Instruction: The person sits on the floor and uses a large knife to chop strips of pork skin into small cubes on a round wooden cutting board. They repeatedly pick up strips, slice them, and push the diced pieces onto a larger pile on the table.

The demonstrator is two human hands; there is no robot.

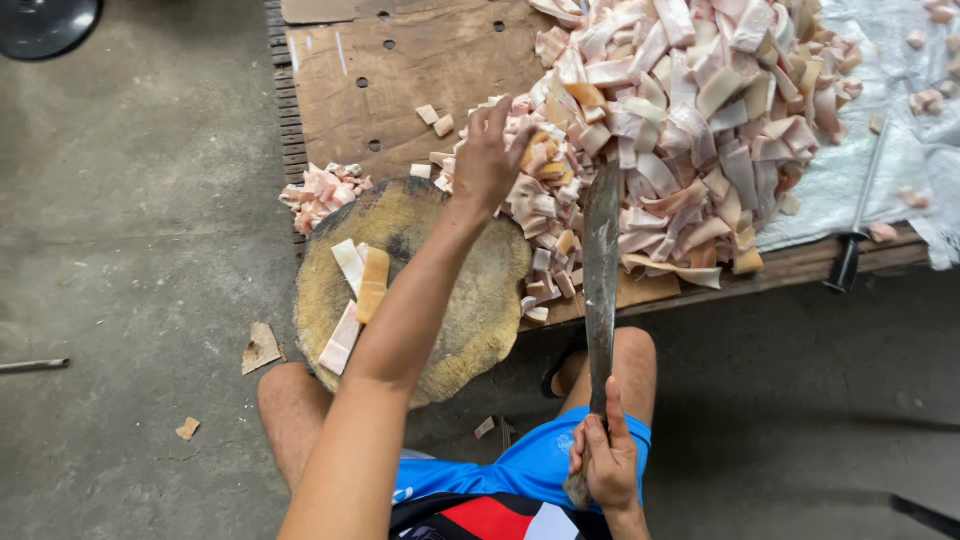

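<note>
1. Beyond the round chopping block (470,320): left hand (487,160), fingers spread, resting on the meat pile (680,130), gripping nothing visible.
2. Right of the block: right hand (605,460) closed around a long knife (600,270).
3. On the block: three meat strips (358,300).

A bare grey concrete floor (130,240), stained and scuffed, fills the left and near parts of the scene under flat, even light. A low wooden slatted platform (292,130) stands at the far side, topped by a worn brown board with drilled holes (400,70). A white woven plastic sheet (880,160) covers the platform's right end. A dark round object (45,22) sits in the far left corner. A thin metal rod (30,366) lies at the left edge, with small scraps (262,348) scattered on the floor nearby.
</note>
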